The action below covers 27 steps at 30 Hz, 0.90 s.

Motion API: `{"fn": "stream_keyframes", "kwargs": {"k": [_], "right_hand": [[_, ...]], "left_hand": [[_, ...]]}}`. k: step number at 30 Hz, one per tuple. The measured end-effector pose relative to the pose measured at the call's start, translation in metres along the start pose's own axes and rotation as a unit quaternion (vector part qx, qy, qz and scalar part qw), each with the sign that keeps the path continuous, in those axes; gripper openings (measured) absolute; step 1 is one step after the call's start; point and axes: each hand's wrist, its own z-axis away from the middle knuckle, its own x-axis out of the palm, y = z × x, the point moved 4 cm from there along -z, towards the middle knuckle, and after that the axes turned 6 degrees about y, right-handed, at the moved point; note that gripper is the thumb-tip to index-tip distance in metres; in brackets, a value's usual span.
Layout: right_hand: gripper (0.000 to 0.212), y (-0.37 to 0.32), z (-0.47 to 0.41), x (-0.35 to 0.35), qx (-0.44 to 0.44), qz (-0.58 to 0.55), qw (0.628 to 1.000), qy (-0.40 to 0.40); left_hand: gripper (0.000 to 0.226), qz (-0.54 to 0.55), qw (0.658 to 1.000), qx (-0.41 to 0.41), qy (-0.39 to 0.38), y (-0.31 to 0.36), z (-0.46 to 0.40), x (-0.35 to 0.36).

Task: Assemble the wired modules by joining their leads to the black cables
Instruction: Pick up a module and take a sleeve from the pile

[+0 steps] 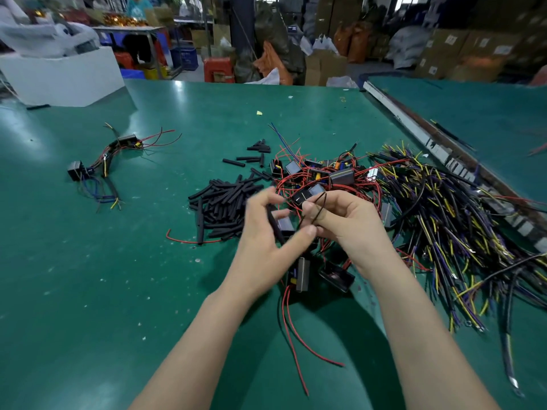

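My left hand (pixel 268 232) grips a black sleeve or cable (pixel 275 229) that runs down through its palm. My right hand (pixel 340 220) pinches a thin dark lead (pixel 321 202) that loops up above its fingers. Both hands meet over the green table (pixel 88 276), thumb tips close together. Under them hangs a black module (pixel 302 275) with red leads (pixel 291 341) trailing toward me. A second module (pixel 337 276) lies just right of it. Behind the hands sits a pile of modules with red wires (pixel 319 173).
A heap of short black tubes (pixel 222 202) lies left of the hands. A large bundle of black cables with yellow and purple cores (pixel 444 220) fills the right. Two joined modules with wires (pixel 100 161) lie far left. A white box (pixel 65 75) stands at the back left.
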Motion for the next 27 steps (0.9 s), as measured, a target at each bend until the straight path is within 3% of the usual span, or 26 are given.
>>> {"fn": "stream_keyframes", "kwargs": {"k": [3, 10, 14, 16, 22, 27], "right_hand": [[0.006, -0.002, 0.002, 0.002, -0.010, -0.004, 1.000, 0.006], [0.011, -0.004, 0.003, 0.000, 0.006, 0.039, 0.999, -0.031], [0.028, -0.006, 0.008, -0.002, 0.055, 0.032, 0.989, -0.130], [0.024, -0.007, 0.012, 0.004, 0.067, 0.019, 0.982, -0.176], [0.010, -0.008, 0.007, 0.023, -0.055, 0.106, 0.990, -0.071], [0.011, -0.002, -0.002, 0.031, -0.008, 0.092, 0.993, -0.068]], "left_hand": [[0.030, -0.074, 0.995, 0.004, -0.073, -0.002, 0.004, 0.011], [0.021, -0.122, 0.990, 0.034, -0.055, -0.006, 0.008, 0.007], [0.021, -0.119, 0.991, 0.009, -0.058, -0.013, 0.014, -0.004], [0.025, -0.120, 0.992, -0.007, -0.043, -0.017, 0.016, -0.012], [0.023, -0.108, 0.993, -0.028, -0.037, -0.021, 0.019, -0.015], [0.019, -0.094, 0.995, -0.043, -0.010, -0.026, 0.013, -0.019]]}}
